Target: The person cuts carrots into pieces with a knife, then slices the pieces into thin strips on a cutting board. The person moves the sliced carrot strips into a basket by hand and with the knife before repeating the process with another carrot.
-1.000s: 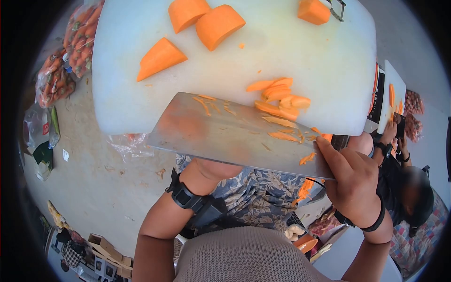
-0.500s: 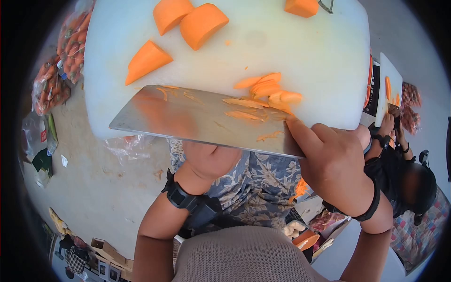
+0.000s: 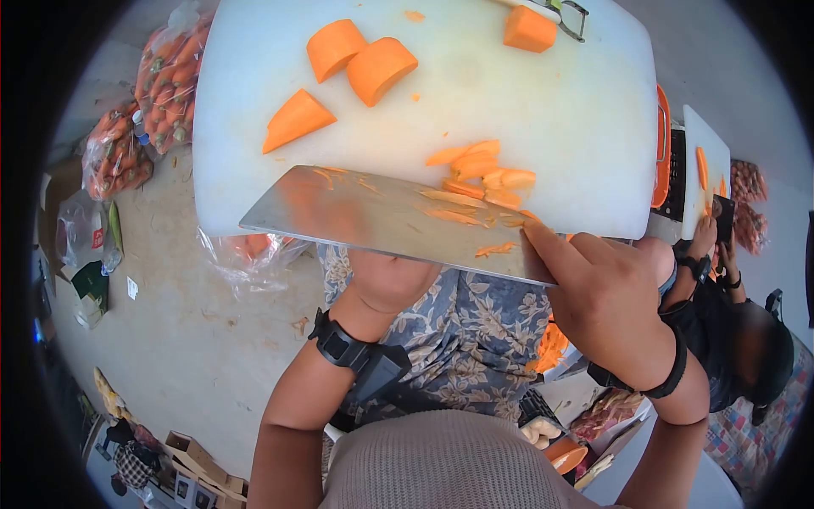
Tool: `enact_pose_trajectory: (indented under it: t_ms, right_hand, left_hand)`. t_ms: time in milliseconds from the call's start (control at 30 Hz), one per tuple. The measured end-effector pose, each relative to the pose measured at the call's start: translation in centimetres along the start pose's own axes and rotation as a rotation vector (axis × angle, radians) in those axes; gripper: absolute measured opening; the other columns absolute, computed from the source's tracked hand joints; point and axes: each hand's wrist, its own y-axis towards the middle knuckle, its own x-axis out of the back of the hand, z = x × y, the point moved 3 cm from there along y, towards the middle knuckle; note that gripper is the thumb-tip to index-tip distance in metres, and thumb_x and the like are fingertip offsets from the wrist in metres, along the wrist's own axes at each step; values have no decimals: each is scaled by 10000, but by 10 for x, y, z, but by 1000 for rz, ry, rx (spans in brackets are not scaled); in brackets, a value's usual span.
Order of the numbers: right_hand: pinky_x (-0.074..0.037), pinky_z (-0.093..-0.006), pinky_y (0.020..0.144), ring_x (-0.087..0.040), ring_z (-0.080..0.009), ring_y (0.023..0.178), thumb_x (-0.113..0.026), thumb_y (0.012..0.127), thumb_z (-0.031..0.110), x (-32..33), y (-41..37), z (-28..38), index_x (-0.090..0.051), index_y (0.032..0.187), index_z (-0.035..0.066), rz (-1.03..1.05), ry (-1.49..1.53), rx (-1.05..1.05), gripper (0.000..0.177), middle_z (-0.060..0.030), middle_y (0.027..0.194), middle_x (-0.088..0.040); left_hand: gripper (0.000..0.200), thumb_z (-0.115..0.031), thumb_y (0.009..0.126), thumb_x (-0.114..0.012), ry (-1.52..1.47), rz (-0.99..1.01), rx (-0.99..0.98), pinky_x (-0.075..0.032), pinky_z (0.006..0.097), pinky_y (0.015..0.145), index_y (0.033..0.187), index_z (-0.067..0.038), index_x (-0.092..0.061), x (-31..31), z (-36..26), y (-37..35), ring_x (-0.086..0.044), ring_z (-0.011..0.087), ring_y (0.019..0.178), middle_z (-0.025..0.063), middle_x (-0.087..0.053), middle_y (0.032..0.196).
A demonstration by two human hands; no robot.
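Observation:
A broad cleaver [image 3: 381, 216] lies slanted over the near edge of the white cutting board [image 3: 568, 119], with carrot shreds stuck to its blade. My right hand [image 3: 606, 297] grips it at the right end, index finger along the blade. Beneath the blade, my left hand [image 3: 390, 276] shows only its wrist side; its fingers are hidden. Thin carrot slices [image 3: 483, 170] lie just beyond the blade. Two thick carrot chunks [image 3: 381, 69] and a tapered carrot piece [image 3: 297, 121] rest farther left. Another carrot chunk [image 3: 529, 30] sits at the far right beside a peeler [image 3: 574, 19].
Bags of carrots [image 3: 174, 81] stand on the floor at the left. At the right, a co-worker's hands [image 3: 708, 237] are at another white board [image 3: 704, 144] with carrot strips and a dark blade. An orange container [image 3: 662, 148] stands between the boards.
The view has shifted, so the board and carrot pieces appear farther right and the peeler shows more. My right hand still holds the cleaver in nearly the same pose over the board's edge.

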Motion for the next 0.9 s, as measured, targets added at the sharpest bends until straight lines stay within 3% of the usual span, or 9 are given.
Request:
enact_pose_trajectory:
  t_ms: [67, 133, 533, 600, 767, 900]
  right_hand:
    - [-392, -350, 493, -528, -212, 515, -684, 616, -12, 5, -6, -2, -654, 1146, 58, 3, -27, -10, 535, -27, 625, -502]
    - [-406, -316, 440, -533, -167, 494, -675, 735, 59, 8, -10, -4, -655, 1093, 27, 10, -62, 37, 359, -20, 607, -478]
    - [-392, -304, 443, -504, -165, 494, -664, 706, 31, 2, -10, -5, -642, 1138, 15, 46, -67, 26, 432, -25, 616, -440]
    - [-400, -305, 444, -520, -167, 497, -664, 717, 47, -2, 0, -3, -638, 1128, 21, 59, -77, 38, 412, -26, 617, -454]
    - [-424, -314, 445, -562, -176, 502, -658, 750, 92, -9, 15, 0, -626, 1071, 43, 64, -81, 35, 326, -25, 612, -488]
    - [-438, -340, 445, -577, -206, 498, -644, 770, 104, -11, 19, 1, -591, 929, 66, 31, -41, 6, 172, -39, 595, -507]
  left_hand:
    - [203, -40, 740, -729, -15, 6, -6, -533, 395, 748, 941, -45, -702, 1, 1, -1, -664, 310, 839, 114, -689, 972]
    - [201, -51, 748, -732, -30, 15, -4, -531, 398, 752, 946, -50, -698, 1, 2, -3, -663, 311, 840, 114, -689, 976]
    - [189, -57, 770, -693, -231, 111, 211, -527, 410, 818, 957, -34, -709, -2, 7, -11, -657, 314, 928, 118, -685, 1035]
    - [222, -15, 731, -691, -102, 78, 18, -529, 416, 827, 949, -40, -719, 0, 2, -7, -658, 305, 932, 107, -680, 1037]
    - [232, 19, 689, -694, -64, 57, 17, -539, 403, 805, 912, -36, -724, 1, -1, 1, -663, 298, 909, 97, -678, 1015]
    - [225, 32, 684, -692, -65, 65, 34, -550, 369, 732, 902, -18, -720, 2, -1, 7, -666, 294, 848, 104, -679, 971]
